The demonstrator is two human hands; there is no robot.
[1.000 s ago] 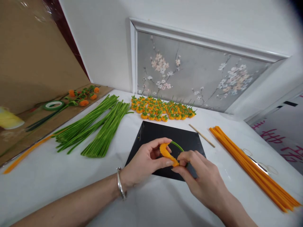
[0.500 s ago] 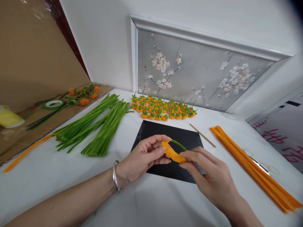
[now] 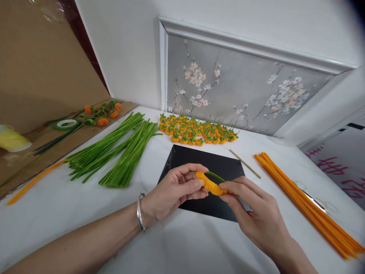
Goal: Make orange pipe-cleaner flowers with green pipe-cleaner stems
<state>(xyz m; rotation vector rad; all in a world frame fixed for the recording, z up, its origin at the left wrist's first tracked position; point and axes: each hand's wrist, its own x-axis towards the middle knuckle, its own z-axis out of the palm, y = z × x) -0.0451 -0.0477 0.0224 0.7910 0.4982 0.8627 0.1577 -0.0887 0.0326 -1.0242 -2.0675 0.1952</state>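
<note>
Between my two hands is a coiled orange pipe cleaner point(image 3: 212, 185), with a green pipe cleaner point(image 3: 216, 176) stem showing behind it. My left hand point(image 3: 182, 186) pinches the coil's upper left end between thumb and fingers. At its lower right end, the thumb and forefinger of my right hand point(image 3: 253, 205) are closed on it. Both hands are raised over a black square mat point(image 3: 205, 158). The coil is slightly curved and slants down to the right. My fingertips hide its two ends.
Bundles of green pipe cleaners point(image 3: 128, 156) lie to the left, orange pipe cleaners point(image 3: 302, 201) and scissors point(image 3: 313, 199) to the right. Several small orange pumpkins point(image 3: 196, 131) stand at the back. A thin stick point(image 3: 245, 163) lies beside the mat. Green tape point(image 3: 67, 124) rests on cardboard at far left.
The orange coil is turned slightly in my fingers, and its windings look tighter and rounder. Both hands keep their grip in nearly the same place. The view has shifted a little.
</note>
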